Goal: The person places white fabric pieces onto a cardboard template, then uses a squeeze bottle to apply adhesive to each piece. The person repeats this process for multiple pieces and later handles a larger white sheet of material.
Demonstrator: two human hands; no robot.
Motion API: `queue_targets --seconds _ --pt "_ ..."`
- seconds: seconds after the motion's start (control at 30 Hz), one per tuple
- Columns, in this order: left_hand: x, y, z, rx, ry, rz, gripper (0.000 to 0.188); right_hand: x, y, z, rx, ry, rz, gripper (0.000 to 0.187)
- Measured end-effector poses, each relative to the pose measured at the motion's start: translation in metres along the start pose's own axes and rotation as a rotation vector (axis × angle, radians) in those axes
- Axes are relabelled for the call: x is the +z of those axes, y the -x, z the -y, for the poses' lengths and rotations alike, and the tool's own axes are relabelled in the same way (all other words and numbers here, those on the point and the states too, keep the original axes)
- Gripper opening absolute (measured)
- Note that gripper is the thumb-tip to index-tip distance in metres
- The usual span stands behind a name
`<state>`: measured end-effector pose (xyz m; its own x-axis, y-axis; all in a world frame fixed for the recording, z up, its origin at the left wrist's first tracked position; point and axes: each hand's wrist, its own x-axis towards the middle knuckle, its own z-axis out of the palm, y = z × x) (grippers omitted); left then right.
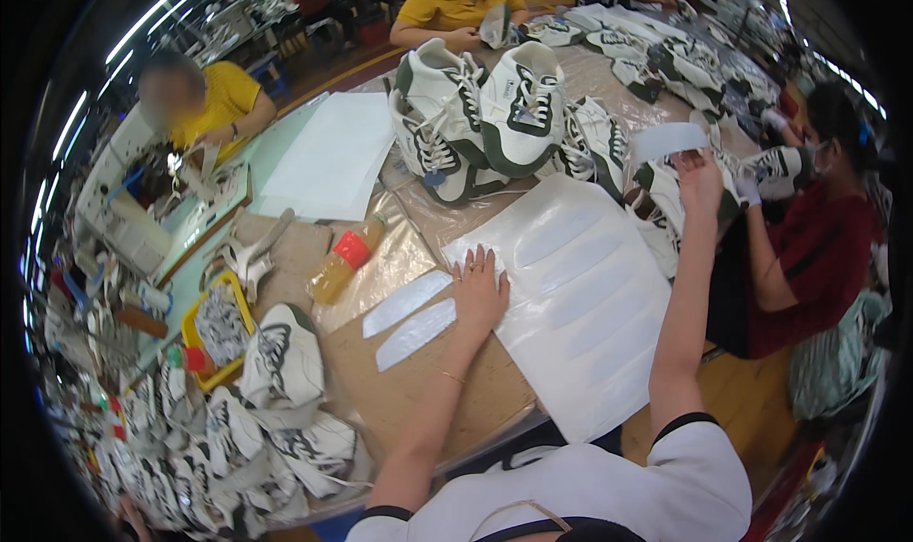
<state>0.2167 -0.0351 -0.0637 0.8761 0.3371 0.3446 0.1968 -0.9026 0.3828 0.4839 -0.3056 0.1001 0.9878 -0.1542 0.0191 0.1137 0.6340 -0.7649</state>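
My left hand (480, 295) lies flat with fingers spread on the edge of a large white backing sheet (609, 390). Pale, elongated strips (571, 236) show in rows on that sheet. Raised to the right, my right hand (701, 176) pinches one end of a curved white strip (666, 143), close to a pile of sneakers. Two loose pale strips (409, 302) rest on brown cardboard (466, 390) just left of my left hand. White and dark green laced sneakers (523, 114) are stacked beyond the sheet.
A bottle with a red label (352, 249) lies on the table. A yellow basket (195, 338) and many sneakers (285, 352) crowd the left. White sheets (328, 152) sit beyond. Co-workers in yellow (466, 5) and dark red (818, 238) are around the table; a sewing machine (124, 181) stands left.
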Motion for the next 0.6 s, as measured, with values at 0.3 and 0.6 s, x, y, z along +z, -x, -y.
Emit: queue_targets --seconds 0.3,0.6 --pt "-0.052 0.051 -0.034 -0.521 1.864 0.335 0.051 0.005 0.205 -0.035 -0.083 0.688 0.704 0.02" --pt "-0.13 0.156 -0.031 -0.722 1.787 0.22 0.046 -0.001 0.291 -0.066 -0.325 0.775 1.277 0.031"
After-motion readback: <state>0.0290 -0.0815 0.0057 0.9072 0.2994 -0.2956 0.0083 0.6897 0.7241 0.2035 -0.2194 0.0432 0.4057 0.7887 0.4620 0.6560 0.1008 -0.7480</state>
